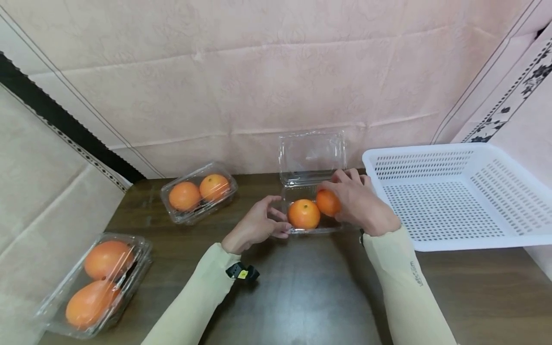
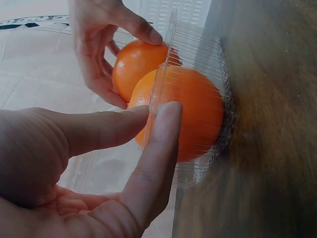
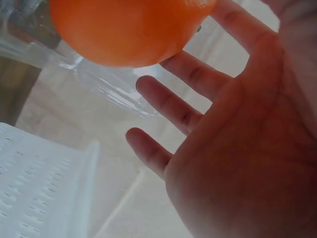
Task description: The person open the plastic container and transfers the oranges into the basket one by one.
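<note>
Orange (image 1: 328,203), round, smooth-skinned and faintly glossy, is held by the fingers of the right hand (image 1: 362,203) at the right half of a clear plastic box (image 2: 203,47). The thin, ribbed box is pinched at its rim between the fingers of the left hand (image 1: 257,223). A second orange (image 1: 304,214) is seated in the box just beside the left fingers, and the transparent lid (image 1: 312,153) is raised beyond both hands' fingers. Well left of the left fingers, two pairs of oranges (image 1: 184,195) are held in a far box (image 1: 183,219) and a near box (image 1: 139,268). Right of the right fingers, a white perforated basket (image 1: 474,243) is set. Beneath the fingers, a dark, wood-grained table (image 1: 284,297) is lit with a soft sheen. Beyond them, creased pale pink cloth (image 1: 258,86) is hung, bordered by a black strip (image 1: 64,120) leftward and a floral band (image 1: 502,115) rightward.
</note>
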Demonstrator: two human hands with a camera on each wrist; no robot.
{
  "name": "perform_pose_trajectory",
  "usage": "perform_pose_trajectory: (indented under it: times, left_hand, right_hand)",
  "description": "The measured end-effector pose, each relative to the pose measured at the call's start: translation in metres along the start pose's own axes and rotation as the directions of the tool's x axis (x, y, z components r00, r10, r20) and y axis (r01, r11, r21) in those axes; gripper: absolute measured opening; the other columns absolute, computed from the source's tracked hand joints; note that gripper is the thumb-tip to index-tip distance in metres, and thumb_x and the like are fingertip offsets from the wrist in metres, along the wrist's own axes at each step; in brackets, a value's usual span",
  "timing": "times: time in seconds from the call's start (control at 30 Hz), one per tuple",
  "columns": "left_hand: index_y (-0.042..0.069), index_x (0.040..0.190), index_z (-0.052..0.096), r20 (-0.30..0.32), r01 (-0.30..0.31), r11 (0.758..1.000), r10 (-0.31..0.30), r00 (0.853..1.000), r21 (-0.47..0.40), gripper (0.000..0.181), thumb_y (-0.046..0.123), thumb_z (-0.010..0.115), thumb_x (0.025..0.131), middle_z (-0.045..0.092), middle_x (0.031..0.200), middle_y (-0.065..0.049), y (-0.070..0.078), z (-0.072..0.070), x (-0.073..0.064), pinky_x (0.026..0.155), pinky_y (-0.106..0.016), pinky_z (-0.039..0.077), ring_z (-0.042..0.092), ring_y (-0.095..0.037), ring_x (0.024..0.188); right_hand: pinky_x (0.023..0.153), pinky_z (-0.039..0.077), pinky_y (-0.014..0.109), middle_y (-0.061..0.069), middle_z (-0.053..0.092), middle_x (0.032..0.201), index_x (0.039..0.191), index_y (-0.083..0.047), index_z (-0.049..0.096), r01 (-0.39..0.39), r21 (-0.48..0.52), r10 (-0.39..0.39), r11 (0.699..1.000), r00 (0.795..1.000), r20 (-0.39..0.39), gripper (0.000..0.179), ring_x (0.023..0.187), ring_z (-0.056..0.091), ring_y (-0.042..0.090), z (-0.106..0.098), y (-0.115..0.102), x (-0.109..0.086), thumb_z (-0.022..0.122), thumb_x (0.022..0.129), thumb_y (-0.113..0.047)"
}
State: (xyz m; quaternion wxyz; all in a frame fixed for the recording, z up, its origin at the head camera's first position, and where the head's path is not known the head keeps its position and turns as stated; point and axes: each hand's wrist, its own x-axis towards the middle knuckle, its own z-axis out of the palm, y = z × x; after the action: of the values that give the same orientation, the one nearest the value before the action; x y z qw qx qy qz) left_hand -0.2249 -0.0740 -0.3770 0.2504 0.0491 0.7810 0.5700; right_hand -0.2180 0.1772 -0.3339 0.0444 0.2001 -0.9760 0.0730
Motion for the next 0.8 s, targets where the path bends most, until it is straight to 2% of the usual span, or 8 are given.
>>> perform_pose_trajectory:
  times: [0.23,0.43,0.6,0.8]
  left_hand:
    - [0.012,0.157,0.031,0.005,-0.017,1.000,0.017,1.000,-0.010,0.083,-0.002,0.076,0.089,0.062,0.120,-0.018,-0.002,0.002,0.000,0.084,-0.043,0.064,0.075,-0.021,0.078]
    - [0.011,0.157,0.030,0.009,-0.024,1.000,0.024,1.000,0.001,0.084,-0.002,0.076,0.088,0.062,0.119,-0.018,-0.001,0.002,0.000,0.082,-0.041,0.065,0.075,-0.020,0.078]
    - [0.012,0.157,0.032,-0.001,-0.017,1.000,0.017,1.000,0.004,0.084,-0.002,0.077,0.088,0.062,0.118,-0.018,-0.002,0.002,-0.001,0.080,-0.039,0.065,0.074,-0.021,0.078]
    - [0.012,0.157,0.031,-0.007,-0.025,1.000,0.025,1.000,0.009,0.084,-0.001,0.077,0.088,0.062,0.119,-0.017,-0.002,0.001,0.000,0.077,-0.035,0.065,0.074,-0.021,0.079]
  right_hand:
    - [0.092,0.039,0.055,0.010,0.058,0.121,0.125,-0.026,0.068,0.036,0.045,-0.035,0.998,0.999,-0.005,0.062,0.119,0.041,0.036,-0.012,-0.005,-0.006,0.093,0.070,-0.012]
    - [0.088,0.037,0.052,0.009,0.057,0.122,0.124,-0.028,0.069,0.060,0.051,-0.061,0.997,0.998,0.011,0.061,0.118,0.041,0.034,-0.020,-0.003,-0.015,0.091,0.070,-0.012]
    - [0.090,0.035,0.052,0.008,0.057,0.124,0.126,-0.028,0.068,0.045,0.097,-0.048,0.994,0.999,0.025,0.065,0.121,0.040,0.033,-0.024,0.000,-0.020,0.090,0.068,-0.006]
    - [0.093,0.036,0.052,0.009,0.056,0.129,0.128,-0.028,0.068,0.029,0.112,-0.035,0.993,0.998,0.047,0.066,0.124,0.038,0.033,-0.026,0.000,-0.023,0.091,0.068,-0.011]
